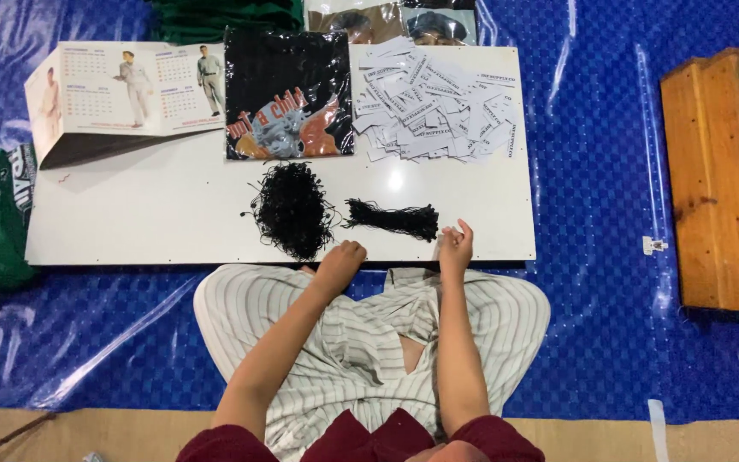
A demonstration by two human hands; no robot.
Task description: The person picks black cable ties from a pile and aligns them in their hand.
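The right hand (456, 246) is hovering with fingers loosely spread beside the straight bundle of black strings (393, 219); whether it is pinching one strand is too fine to tell. The left hand (341, 259) is resting curled near the tangled string pile (292, 210). Best to be drawing single strands slowly, keeping the bundle flat on the white board (173, 214). The paper tags (434, 103) are lying beyond; the wooden box (720, 180) is cut off.

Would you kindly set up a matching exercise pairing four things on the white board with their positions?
Things:
1. tangled black string pile
2. paper tags heap
3. calendar
4. bagged black shirt

Positions:
A. far right part of the board
B. far left corner
C. just beyond the left hand
D. far middle, between calendar and tags

Pairs: 1-C, 2-A, 3-B, 4-D
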